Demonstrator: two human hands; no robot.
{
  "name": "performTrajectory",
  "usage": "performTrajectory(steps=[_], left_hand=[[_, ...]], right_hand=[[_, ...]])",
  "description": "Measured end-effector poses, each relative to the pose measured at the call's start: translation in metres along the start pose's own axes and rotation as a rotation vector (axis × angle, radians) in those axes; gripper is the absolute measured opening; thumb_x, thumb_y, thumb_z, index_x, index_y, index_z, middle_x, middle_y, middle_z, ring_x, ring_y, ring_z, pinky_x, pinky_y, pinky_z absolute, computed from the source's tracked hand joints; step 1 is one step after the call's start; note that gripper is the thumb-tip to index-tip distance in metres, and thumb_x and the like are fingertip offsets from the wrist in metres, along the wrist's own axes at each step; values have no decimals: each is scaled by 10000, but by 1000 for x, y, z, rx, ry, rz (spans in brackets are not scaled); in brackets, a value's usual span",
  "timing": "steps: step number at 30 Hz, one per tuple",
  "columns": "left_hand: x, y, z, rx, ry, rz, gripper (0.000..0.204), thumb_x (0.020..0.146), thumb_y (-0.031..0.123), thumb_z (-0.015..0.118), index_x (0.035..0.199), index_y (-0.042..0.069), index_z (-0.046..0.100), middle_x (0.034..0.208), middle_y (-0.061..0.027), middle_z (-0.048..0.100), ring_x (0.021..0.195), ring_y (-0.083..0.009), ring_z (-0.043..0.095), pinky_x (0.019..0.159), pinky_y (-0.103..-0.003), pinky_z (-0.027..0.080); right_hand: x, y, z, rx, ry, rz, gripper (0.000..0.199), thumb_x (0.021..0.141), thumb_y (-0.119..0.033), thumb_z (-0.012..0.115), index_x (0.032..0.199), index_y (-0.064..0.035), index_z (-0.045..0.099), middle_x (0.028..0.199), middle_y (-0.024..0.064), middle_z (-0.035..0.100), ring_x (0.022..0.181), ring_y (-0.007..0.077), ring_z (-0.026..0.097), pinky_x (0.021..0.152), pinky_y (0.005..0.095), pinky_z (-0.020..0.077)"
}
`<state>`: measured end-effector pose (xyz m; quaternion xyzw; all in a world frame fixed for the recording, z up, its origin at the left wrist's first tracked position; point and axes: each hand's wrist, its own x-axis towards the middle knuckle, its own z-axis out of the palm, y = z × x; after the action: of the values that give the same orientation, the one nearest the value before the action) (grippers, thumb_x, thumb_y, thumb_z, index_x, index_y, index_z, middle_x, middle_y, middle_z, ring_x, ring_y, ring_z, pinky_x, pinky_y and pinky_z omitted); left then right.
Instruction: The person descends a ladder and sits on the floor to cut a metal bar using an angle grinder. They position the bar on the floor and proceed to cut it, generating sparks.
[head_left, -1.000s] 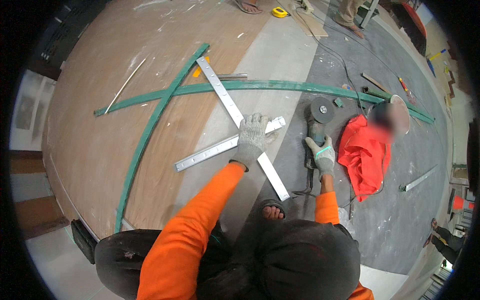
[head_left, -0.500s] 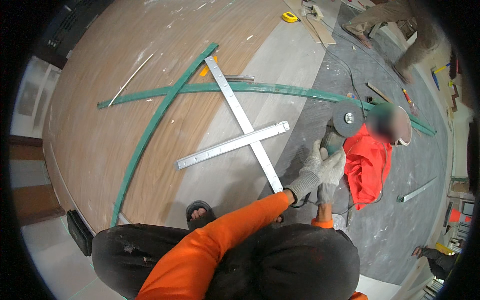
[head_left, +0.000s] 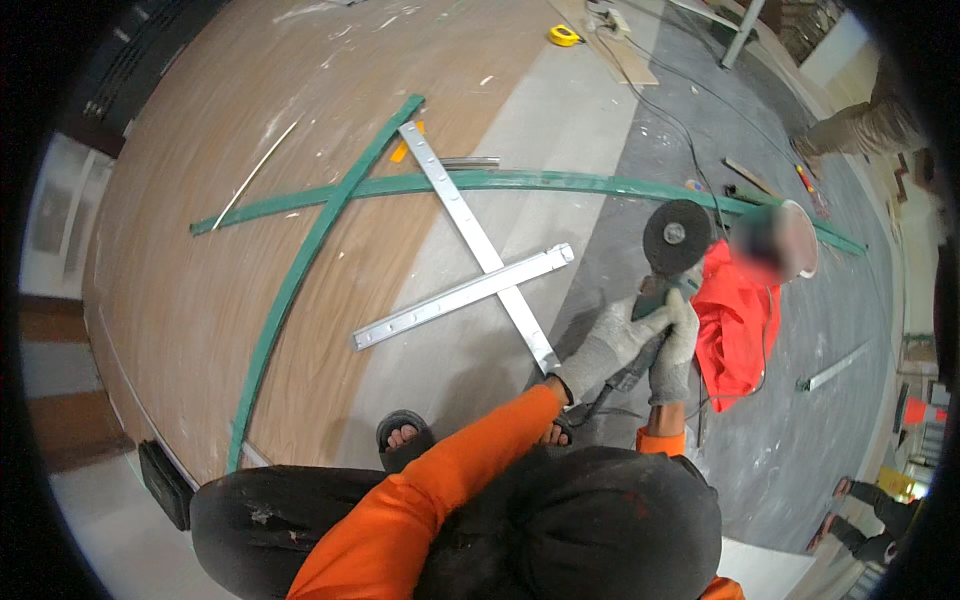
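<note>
An angle grinder (head_left: 650, 302) with a dark round disc (head_left: 672, 250) is held out in front of me. My left hand (head_left: 618, 340), in a grey-white knit glove, is closed round its body. My right hand (head_left: 676, 345), gloved alike, grips it from the right side, its fingers partly hidden. The cord runs down from the grinder's rear beneath my left wrist. Left of the hands, two silver metal strips lie crossed: a long strip (head_left: 455, 210) and a shorter channel (head_left: 465, 295) over it. A red cloth (head_left: 735, 325) lies just right of the grinder.
Two long green strips, one crosswise (head_left: 540, 181) and one lengthwise (head_left: 290, 265), cross on the floor. A yellow tape measure (head_left: 565, 36) lies far off. A white-rimmed bucket (head_left: 800, 240) stands beyond the cloth. A person's leg (head_left: 850, 130) shows far right. Cables trail across the floor.
The grinder has turned in my hands, so its disc shows a darker face and sits slightly further left. My hands have shifted on its body. The far person has stepped to the right.
</note>
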<state>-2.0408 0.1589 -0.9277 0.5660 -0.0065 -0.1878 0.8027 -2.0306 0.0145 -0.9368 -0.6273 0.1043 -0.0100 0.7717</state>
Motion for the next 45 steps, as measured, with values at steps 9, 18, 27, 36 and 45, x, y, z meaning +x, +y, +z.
performTrajectory(steps=[9,18,27,36,45], left_hand=[[2,-10,3,-129,99,-147,513,987,388,755,1282,-21,657,1048,-41,712,925,-100,654,803,-274,535],[-12,5,-18,-362,-82,-175,377,1000,372,707,1187,46,672,894,-6,669,720,-105,654,601,-259,527],[-7,15,-24,-333,-236,-254,327,971,335,725,1125,47,707,802,-15,663,618,-111,632,540,-261,497],[7,-3,-21,388,190,-70,595,1043,526,577,1242,-31,641,1007,-247,716,921,-346,730,805,-427,562],[-27,-11,-65,835,198,8,581,1011,583,577,1207,38,632,1086,-247,720,1036,-434,705,883,-518,552]], right_hand=[[-4,-8,22,346,-21,167,529,1086,-460,558,1367,-15,603,1250,124,688,1107,218,662,987,375,518],[-9,-9,26,572,-186,281,567,1089,-473,521,1431,-21,539,1274,156,690,1120,281,688,1008,437,548],[-10,-7,38,513,-4,166,616,1061,-560,525,1379,-37,589,1161,139,717,1002,266,714,886,403,584],[26,31,18,-60,1,230,355,1043,-382,663,1197,-62,670,989,4,682,871,162,649,828,331,551],[26,36,42,-183,-73,214,342,848,-115,801,1155,-33,674,946,66,729,781,194,694,702,346,561]])
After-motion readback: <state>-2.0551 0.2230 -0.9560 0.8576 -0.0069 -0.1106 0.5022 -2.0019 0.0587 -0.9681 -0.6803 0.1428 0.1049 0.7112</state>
